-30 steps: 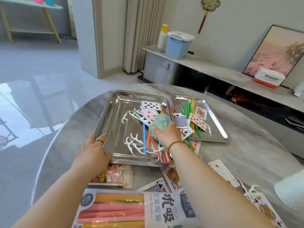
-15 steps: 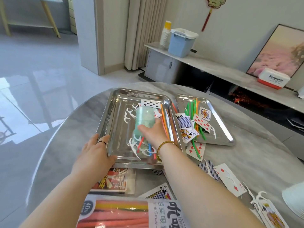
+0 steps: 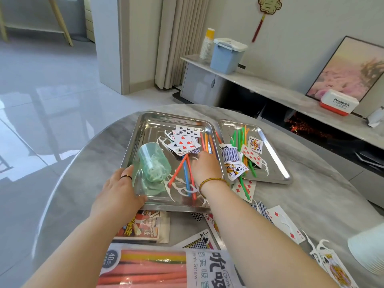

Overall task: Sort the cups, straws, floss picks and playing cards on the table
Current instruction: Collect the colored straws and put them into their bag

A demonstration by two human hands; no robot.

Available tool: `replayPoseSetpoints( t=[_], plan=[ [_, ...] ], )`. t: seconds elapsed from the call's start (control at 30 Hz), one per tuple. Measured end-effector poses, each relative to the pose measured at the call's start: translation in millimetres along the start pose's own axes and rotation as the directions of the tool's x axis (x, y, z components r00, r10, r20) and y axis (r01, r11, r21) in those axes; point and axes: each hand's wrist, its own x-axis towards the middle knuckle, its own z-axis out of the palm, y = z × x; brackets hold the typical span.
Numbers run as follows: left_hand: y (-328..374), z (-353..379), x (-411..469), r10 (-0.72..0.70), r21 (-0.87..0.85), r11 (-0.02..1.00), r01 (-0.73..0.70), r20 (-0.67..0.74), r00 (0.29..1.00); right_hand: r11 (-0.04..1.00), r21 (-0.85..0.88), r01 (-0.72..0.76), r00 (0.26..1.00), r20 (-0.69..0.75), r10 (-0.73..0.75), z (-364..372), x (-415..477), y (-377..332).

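Grey marbled stone makes up the round surface (image 3: 311, 196), and the head view, the only one, looks down on it. Two shiny steel trays sit side by side towards its far edge. The larger steel tray (image 3: 149, 129) holds a translucent green plastic cup (image 3: 152, 163) lying on its side near the tray's left wall, a fan of playing cards (image 3: 186, 140) at the far end, orange, red and blue straws (image 3: 188, 173), and white floss picks (image 3: 178, 189) near its near edge. The left hand (image 3: 118, 194) rests on the near-left corner of this tray, its grip closed on the rim with the thumb inside. The right hand (image 3: 204, 169) is down in the tray beside the straws with fingers curled; whether its grip holds anything, I cannot tell. The smaller steel tray (image 3: 276, 163) to the right carries green and orange straws (image 3: 240, 140) and more cards. Loose cards (image 3: 284, 223) and picks lie along the near-right part of the surface. A printed packet of drinking straws (image 3: 158, 267) lies at the near edge, and a stack of white cups (image 3: 367, 252) stands at the right edge.
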Motion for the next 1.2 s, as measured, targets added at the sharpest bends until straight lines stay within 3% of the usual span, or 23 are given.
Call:
replayPoseSetpoints(
  t=[0.17, 0.4, 0.77, 0.97, 1.13, 1.2],
  plan=[
    [1.1, -0.7, -1.6, 0.009, 0.036, 0.999, -0.009, 0.006, 1.000, 0.972, -0.230, -0.055, 0.995, 0.064, 0.072, -13.0, 4.0, 17.3],
    [0.7, -0.5, -1.1, 0.005, 0.053, 0.999, -0.006, 0.008, 1.000, 0.954, -0.276, -0.116, 0.976, 0.148, 0.161, -4.0, 18.4, 15.7],
    [-2.8, 1.7, 2.6, 0.032, 0.066, 0.997, -0.034, 0.025, 0.999, 0.905, -0.416, -0.088, 0.918, 0.319, 0.236, 0.2, 34.0, 25.2],
    [-3.2, 3.0, 3.1, 0.040, 0.088, 0.995, -0.043, 0.031, 0.999, 0.952, -0.250, -0.175, 0.934, 0.264, 0.241, -19.7, 31.8, 23.7],
    [-3.4, 3.3, 2.6, 0.041, 0.083, 0.996, -0.043, 0.032, 0.999, 0.919, 0.137, -0.370, 0.903, 0.285, 0.322, -31.2, 32.3, 20.4],
    [-3.0, 3.5, 2.3, 0.041, 0.077, 0.996, -0.043, 0.030, 0.999, 0.942, 0.174, -0.288, 0.937, 0.255, 0.239, -26.5, 32.9, 15.8]
  ],
)
